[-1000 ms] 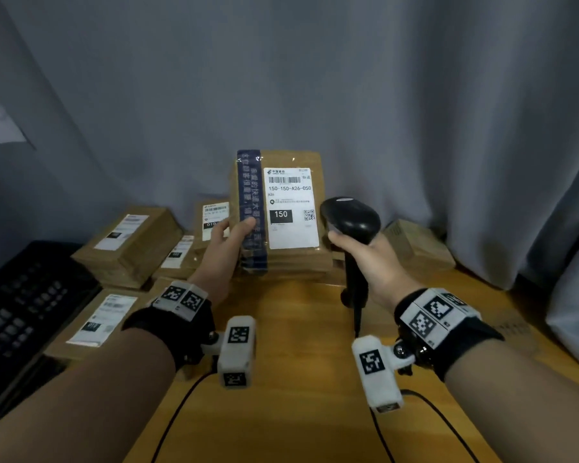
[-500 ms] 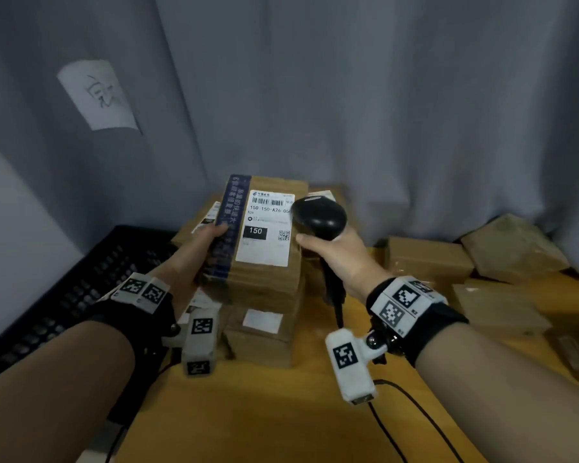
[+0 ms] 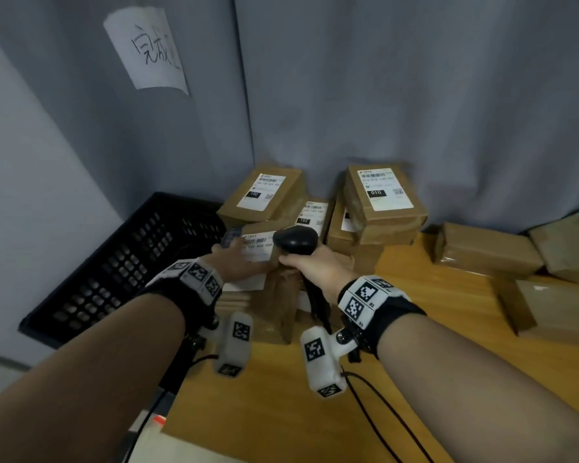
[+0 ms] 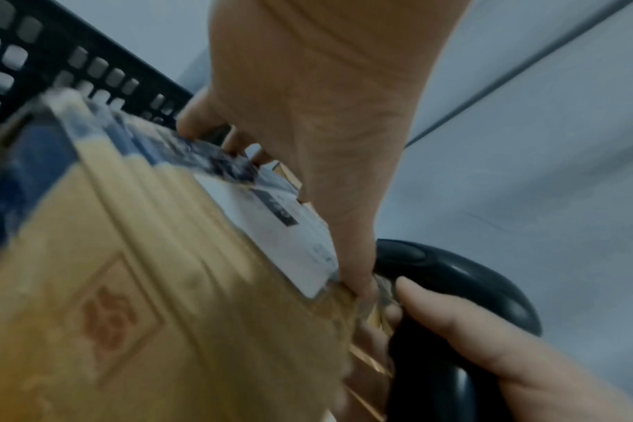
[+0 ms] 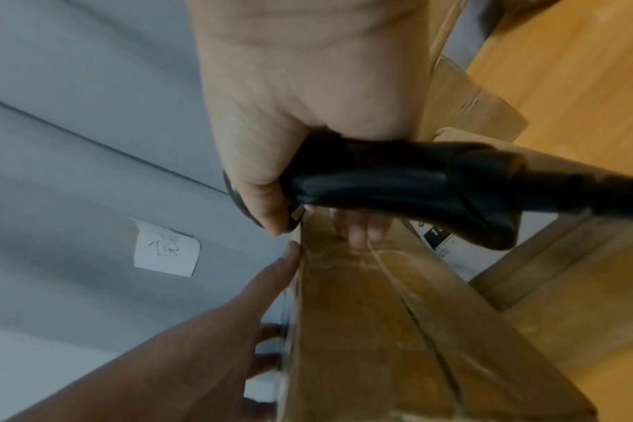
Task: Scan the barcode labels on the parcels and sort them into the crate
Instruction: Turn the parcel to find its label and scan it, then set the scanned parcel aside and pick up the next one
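**Cardboard parcel on its way to the crate**

Black plastic crate (image 3: 121, 262) sat at your far left, beside the tabletop (image 3: 315, 396), and nothing showed inside it. Just right of it, your left hand (image 3: 238, 262) held the scanned parcel (image 3: 258, 245) low and nearly flat: in the left wrist view your fingers (image 4: 199, 120) curled under its far edge and your thumb pressed along the label side. A stack of labelled parcels (image 3: 264, 195) stood behind it against the curtain. Right again, your right hand (image 3: 315, 269) was wrapped round the handle of the black scanner (image 3: 296, 240), its head just beside the parcel's label. Further right, plain brown parcels (image 3: 482, 252) lay well apart on the wood.

You seemed to be past the scan and into the sorting step. Your next move would call for swinging the parcel left over the crate's rim and letting it go, with the scanner kept clear.

Half a second earlier you held that parcel upright, label facing you, with the scanner aimed at it; by this moment you had tipped it down and your view had turned left, bringing more of the crate into sight.
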The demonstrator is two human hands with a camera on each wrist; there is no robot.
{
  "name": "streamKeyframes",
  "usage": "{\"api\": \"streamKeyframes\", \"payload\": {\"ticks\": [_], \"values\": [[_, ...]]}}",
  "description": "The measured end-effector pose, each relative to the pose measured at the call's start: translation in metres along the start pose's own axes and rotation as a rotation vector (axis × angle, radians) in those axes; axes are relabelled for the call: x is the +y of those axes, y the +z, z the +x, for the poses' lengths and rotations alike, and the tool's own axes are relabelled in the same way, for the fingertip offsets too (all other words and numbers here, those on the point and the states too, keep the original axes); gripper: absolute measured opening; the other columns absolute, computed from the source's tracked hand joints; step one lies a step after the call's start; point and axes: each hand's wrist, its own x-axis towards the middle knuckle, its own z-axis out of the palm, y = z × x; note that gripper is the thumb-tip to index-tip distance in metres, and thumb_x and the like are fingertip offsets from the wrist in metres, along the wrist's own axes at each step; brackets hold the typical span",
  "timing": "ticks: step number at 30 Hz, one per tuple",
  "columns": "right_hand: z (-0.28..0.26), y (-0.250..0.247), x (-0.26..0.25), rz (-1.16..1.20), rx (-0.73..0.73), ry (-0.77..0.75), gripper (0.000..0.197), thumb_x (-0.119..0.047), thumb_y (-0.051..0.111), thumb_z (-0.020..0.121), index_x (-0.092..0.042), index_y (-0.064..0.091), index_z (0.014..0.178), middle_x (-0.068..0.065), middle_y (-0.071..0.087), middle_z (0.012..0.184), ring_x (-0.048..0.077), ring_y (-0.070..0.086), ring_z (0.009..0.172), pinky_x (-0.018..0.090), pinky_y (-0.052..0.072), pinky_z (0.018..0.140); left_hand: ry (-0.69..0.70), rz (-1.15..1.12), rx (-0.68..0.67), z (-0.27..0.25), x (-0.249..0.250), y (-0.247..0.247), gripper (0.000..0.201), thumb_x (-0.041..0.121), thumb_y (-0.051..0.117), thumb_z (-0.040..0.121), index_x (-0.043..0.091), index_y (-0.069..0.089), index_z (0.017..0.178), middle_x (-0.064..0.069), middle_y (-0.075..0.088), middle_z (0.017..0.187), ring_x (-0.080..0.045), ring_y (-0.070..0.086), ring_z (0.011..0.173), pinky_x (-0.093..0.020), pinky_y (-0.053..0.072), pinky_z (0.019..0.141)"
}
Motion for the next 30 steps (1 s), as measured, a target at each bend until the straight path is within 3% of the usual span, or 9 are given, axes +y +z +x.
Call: {"api": "streamKeyframes", "payload": {"ticks": [3,5,9,14,16,18,21,25,30], "values": [[0.006,-0.002,0.004,0.055,0.018,0.052,0.039,-0.027,0.079,0.074,-0.01,0.069,0.108,0.014,0.074,0.097,0.027,0.069,0.087,0.037,0.055,0.08,-0.02,0.096,-0.035,0.003,0.01,0.006,0.117,0.088,0.044,0.064,0.033,-0.012,0.151,-0.019,-0.006,0.158,-0.043,0.016,0.143,-0.049,0.021,0.114],[0.008,-0.004,0.006,0.075,0.025,0.071,0.033,-0.024,0.078,0.078,-0.008,0.07,0.105,0.013,0.074,0.093,0.024,0.069,0.08,0.033,0.054,0.071,-0.017,0.085,0.011,0.005,0.01,0.011,0.113,0.085,0.046,0.068,0.034,-0.011,0.151,-0.017,-0.011,0.159,-0.043,0.011,0.144,-0.049,0.018,0.115],[0.009,-0.002,0.003,0.1,-0.042,0.108,0.022,-0.023,0.077,0.079,-0.01,0.071,0.096,0.009,0.072,0.081,0.022,0.067,0.073,0.033,0.052,0.071,-0.03,-0.011,0.128,0.007,0.01,0.018,0.097,0.075,0.051,0.076,0.037,0.002,0.151,-0.008,-0.001,0.16,-0.042,0.01,0.143,-0.046,0.017,0.113],[0.01,0.0,-0.002,0.031,-0.043,0.042,0.01,-0.021,0.073,0.084,-0.018,0.065,0.088,0.004,0.067,0.077,0.017,0.063,0.065,0.028,0.051,0.064,-0.002,-0.006,0.216,0.017,0.001,-0.005,0.098,0.074,0.058,0.071,0.044,0.005,0.147,0.0,0.001,0.158,-0.043,0.008,0.141,-0.056,0.018,0.11],[0.012,-0.004,-0.001,0.025,0.006,0.023,0.01,-0.019,0.072,0.085,-0.016,0.063,0.09,0.006,0.064,0.078,0.019,0.06,0.065,0.028,0.049,0.062,0.057,0.013,0.289,0.022,-0.003,-0.01,0.097,0.066,0.064,0.071,0.041,0.009,0.148,-0.002,0.004,0.157,-0.041,0.014,0.14,-0.058,0.023,0.11],[0.013,-0.012,0.001,0.053,0.047,0.034,0.013,-0.017,0.071,0.086,-0.01,0.064,0.093,0.009,0.061,0.075,0.019,0.057,0.061,0.028,0.047,0.056,0.13,0.108,0.245,0.027,-0.006,-0.007,0.093,0.06,0.065,0.074,0.038,0.014,0.148,-0.007,0.012,0.156,-0.04,0.019,0.139,-0.058,0.028,0.109],[0.012,-0.028,0.002,0.101,0.086,0.052,0.011,-0.014,0.07,0.087,-0.006,0.063,0.09,0.009,0.061,0.072,0.016,0.056,0.055,0.026,0.046,0.054,0.118,0.297,0.174,0.024,0.0,0.001,0.085,0.066,0.059,0.077,0.038,0.02,0.147,-0.007,0.019,0.155,-0.037,0.02,0.141,-0.06,0.026,0.109],[0.002,-0.051,-0.002,0.138,0.097,0.026,0.01,-0.009,0.067,0.089,-0.002,0.062,0.094,0.011,0.059,0.073,0.017,0.054,0.056,0.026,0.044,0.054,0.157,0.219,0.31,0.014,0.03,0.008,0.074,0.061,0.055,0.08,0.024,0.037,0.142,-0.013,0.033,0.147,-0.037,0.03,0.135,-0.052,0.031,0.109],[-0.014,-0.084,-0.002,0.082,0.154,-0.029,0.019,-0.011,0.069,0.087,0.001,0.064,0.102,0.011,0.061,0.075,0.015,0.058,0.06,0.025,0.047,0.056,0.359,0.057,0.398,-0.001,0.084,0.017,0.052,0.042,0.054,0.087,0.017,0.048,0.132,-0.012,0.047,0.133,-0.032,0.041,0.123,-0.046,0.038,0.102]]}}
